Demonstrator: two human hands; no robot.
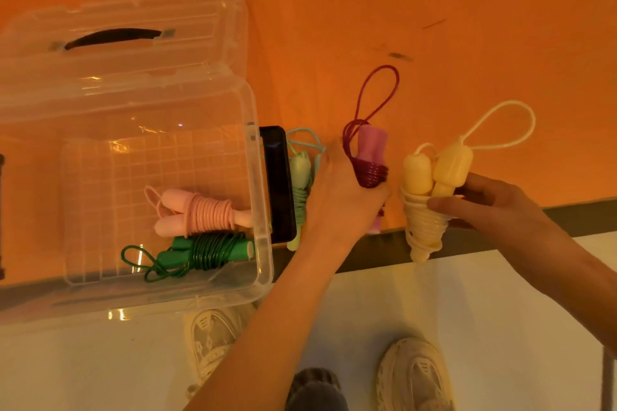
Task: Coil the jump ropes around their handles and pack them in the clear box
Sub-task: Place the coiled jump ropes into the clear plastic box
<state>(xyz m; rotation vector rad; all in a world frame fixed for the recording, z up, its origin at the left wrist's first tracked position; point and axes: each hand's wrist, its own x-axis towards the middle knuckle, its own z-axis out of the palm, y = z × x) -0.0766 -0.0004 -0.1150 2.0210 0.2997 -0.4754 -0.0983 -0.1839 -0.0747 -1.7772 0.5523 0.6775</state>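
The clear box (263, 197) stands open on the orange table at the left, its lid (133, 33) tipped back. Inside lie a coiled pink jump rope (200, 212) and a coiled dark green jump rope (203, 252). My left hand (337, 197) grips a magenta-handled rope (372, 157) wound with dark red cord, a loop sticking up. My right hand (480, 203) holds a coiled yellow jump rope (427, 197) by its handles. A pale green coiled rope (300, 183) lies between the box and my left hand.
A black latch (278, 183) hangs on the box's right side. The table's dark front edge (500, 237) runs under my hands. Below it are a white floor and my two light shoes (414, 374).
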